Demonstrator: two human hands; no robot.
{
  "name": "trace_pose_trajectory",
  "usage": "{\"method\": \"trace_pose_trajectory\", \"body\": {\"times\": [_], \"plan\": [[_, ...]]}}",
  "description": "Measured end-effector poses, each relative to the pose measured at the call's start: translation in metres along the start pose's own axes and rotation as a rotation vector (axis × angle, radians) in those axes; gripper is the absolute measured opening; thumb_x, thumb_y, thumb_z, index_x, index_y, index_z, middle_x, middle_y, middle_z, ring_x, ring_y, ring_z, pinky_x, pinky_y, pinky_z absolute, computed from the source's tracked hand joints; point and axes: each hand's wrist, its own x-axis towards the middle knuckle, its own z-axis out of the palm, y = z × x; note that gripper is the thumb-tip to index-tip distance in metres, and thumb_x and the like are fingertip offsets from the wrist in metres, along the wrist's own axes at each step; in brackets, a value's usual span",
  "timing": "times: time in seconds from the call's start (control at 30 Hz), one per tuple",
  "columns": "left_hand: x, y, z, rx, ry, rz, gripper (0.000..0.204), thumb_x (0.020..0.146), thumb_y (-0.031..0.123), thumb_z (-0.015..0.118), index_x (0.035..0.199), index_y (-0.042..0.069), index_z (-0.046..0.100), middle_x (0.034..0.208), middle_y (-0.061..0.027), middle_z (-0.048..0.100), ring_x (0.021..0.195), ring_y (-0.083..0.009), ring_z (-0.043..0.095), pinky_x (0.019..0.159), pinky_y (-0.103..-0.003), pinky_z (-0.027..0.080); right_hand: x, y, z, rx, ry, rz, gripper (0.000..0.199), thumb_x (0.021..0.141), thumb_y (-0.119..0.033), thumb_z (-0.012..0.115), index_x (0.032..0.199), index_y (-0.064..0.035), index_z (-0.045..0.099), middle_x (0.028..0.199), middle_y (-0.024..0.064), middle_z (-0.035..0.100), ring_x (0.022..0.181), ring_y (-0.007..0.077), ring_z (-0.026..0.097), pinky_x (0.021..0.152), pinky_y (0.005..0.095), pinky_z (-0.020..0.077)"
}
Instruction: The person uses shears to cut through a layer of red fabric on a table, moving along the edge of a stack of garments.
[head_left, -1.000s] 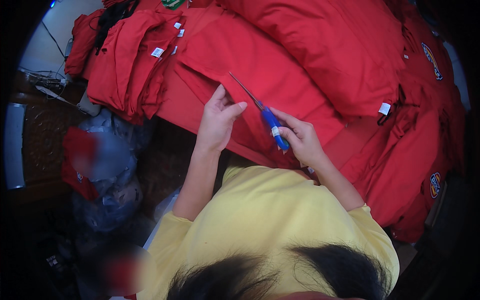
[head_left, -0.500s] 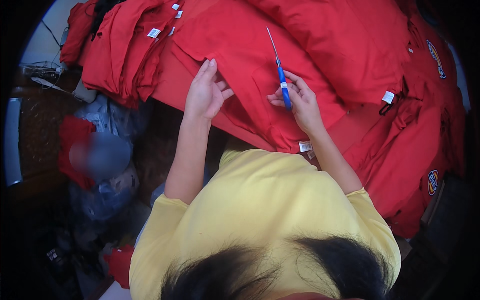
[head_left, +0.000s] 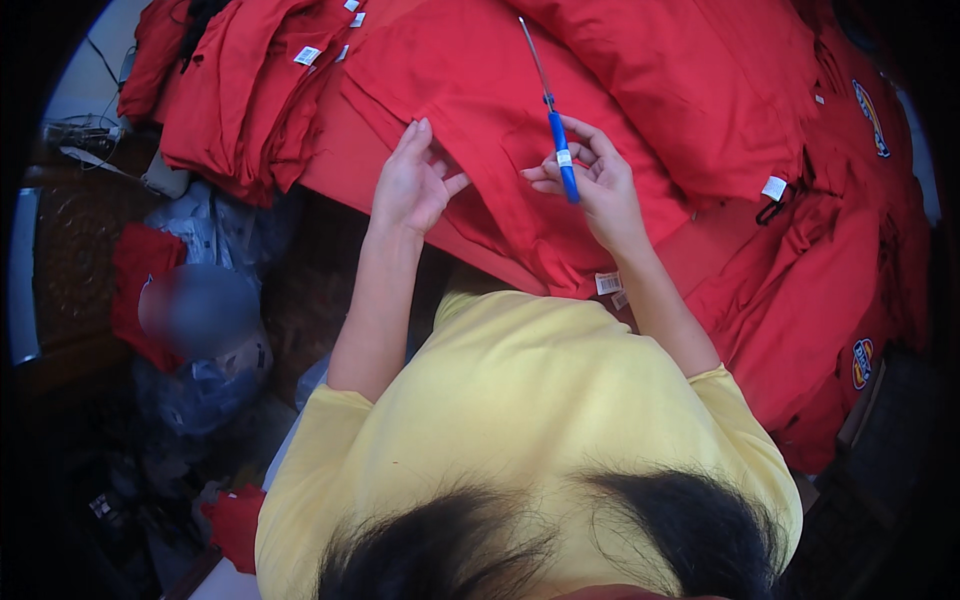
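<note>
My right hand (head_left: 600, 190) holds a blue-handled tool (head_left: 563, 155) with a long thin metal shaft pointing up and away; a white label wraps its handle. The exact kind of tool cannot be made out. A red garment (head_left: 500, 170) lies flat beneath it, with white tags (head_left: 608, 283) at its near edge. My left hand (head_left: 410, 180) rests by the garment's left edge, palm turned inward. Its fingers are extended, the thumb side is apart, and I see nothing in it.
Folded red garments with white tags (head_left: 307, 55) are stacked at the far left. More red garments (head_left: 700, 90) heap up at the far right, some with a badge (head_left: 863, 362). Plastic bags (head_left: 205, 385) sit low on the left, near a carved wooden panel (head_left: 80, 250).
The tool in my right hand has tilted slightly left and its tip has shifted farther away. My left hand stays nearly in place.
</note>
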Motion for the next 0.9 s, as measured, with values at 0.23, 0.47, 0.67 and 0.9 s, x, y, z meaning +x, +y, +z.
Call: {"method": "trace_pose_trajectory", "body": {"times": [0.23,0.47,0.67,0.9], "plan": [[-0.012,-0.029,-0.001,0.236,-0.212,0.016,0.017,0.092,0.012,0.052,0.107,0.006,0.052,0.093,-0.0036,0.060,0.095,-0.0176,0.059,0.084,-0.041,0.049,0.015,0.005,0.025,-0.143,0.021,-0.104,0.054,0.080,0.007,0.058,0.128,-0.0006,0.037,0.100,0.0093,0.052,0.090,0.0150,0.059,0.081,0.0277,0.0522],[0.003,-0.031,0.001,-0.042,-0.188,0.021,0.028,0.092,0.019,0.053,0.118,0.007,0.049,0.108,-0.0047,0.059,0.106,-0.0176,0.056,0.098,-0.038,0.040,0.013,0.016,0.028,-0.042,0.030,-0.031,0.053,0.079,0.008,0.052,0.128,-0.0022,0.035,0.095,0.0084,0.051,0.085,0.0135,0.059,0.077,0.0261,0.0502],[0.034,-0.006,-0.011,-0.383,-0.316,0.051,0.049,0.095,0.029,0.047,0.136,0.006,0.034,0.139,-0.0097,0.041,0.130,-0.0248,0.036,0.111,-0.042,0.024,0.001,0.025,0.023,-0.074,0.016,0.042,0.053,0.080,0.009,0.049,0.129,-0.0024,0.034,0.096,0.0089,0.050,0.085,0.0159,0.061,0.076,0.0266,0.0499],[0.044,0.005,-0.020,-0.410,-0.346,0.035,0.055,0.095,0.030,0.047,0.140,0.005,0.028,0.145,-0.0107,0.033,0.134,-0.0272,0.030,0.112,-0.044,0.021,0.000,0.035,0.017,-0.070,0.027,0.060,0.053,0.080,0.011,0.048,0.130,-0.0021,0.034,0.097,0.0087,0.050,0.086,0.0156,0.060,0.077,0.0262,0.0491]]}}
